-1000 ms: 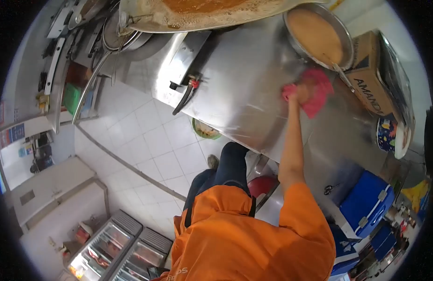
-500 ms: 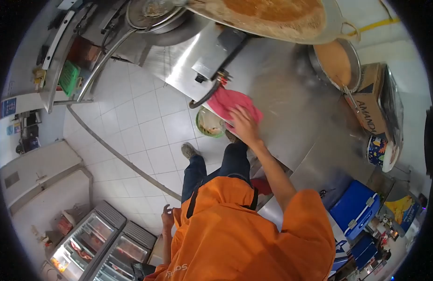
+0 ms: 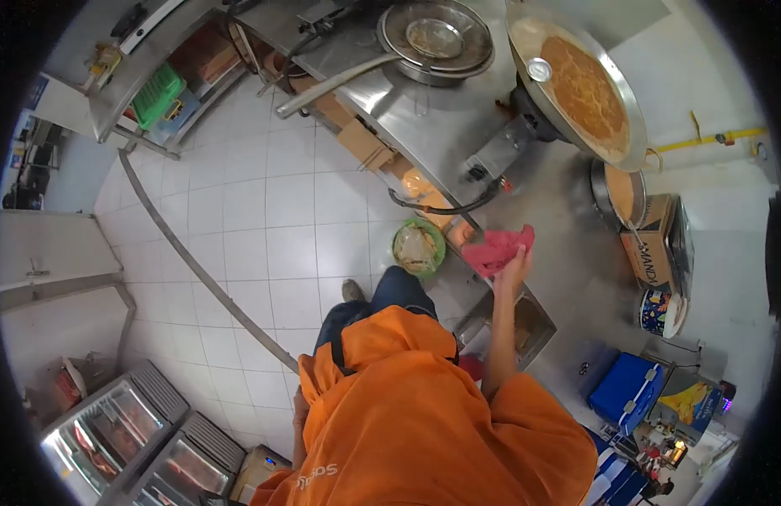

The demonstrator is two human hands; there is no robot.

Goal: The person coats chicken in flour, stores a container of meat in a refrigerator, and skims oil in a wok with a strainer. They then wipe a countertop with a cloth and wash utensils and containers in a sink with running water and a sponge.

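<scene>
My right hand (image 3: 512,271) is closed on a bunched pink cloth (image 3: 495,250), held by the front edge of the steel counter (image 3: 567,244). Part of the cloth hangs toward the floor side. My left hand (image 3: 300,409) is low at my side, mostly covered by the orange shirt, and its fingers do not show clearly. Just past the cloth, a dark hose (image 3: 458,208) runs from the burner (image 3: 502,152). On the burner stands a large wide pan (image 3: 639,110) with orange-brown liquid in it.
A green-rimmed bin (image 3: 441,247) stands on the floor near my feet. Strainers (image 3: 479,63) with a long handle rest further left on the counter. A pot (image 3: 605,198), a cardboard box (image 3: 656,244) and a blue cooler (image 3: 614,388) line the right side.
My right hand has lifted the pink cloth off the counter surface and drawn it toward the front edge. The view has turned, and my left hand is now mostly hidden by the shirt.
</scene>
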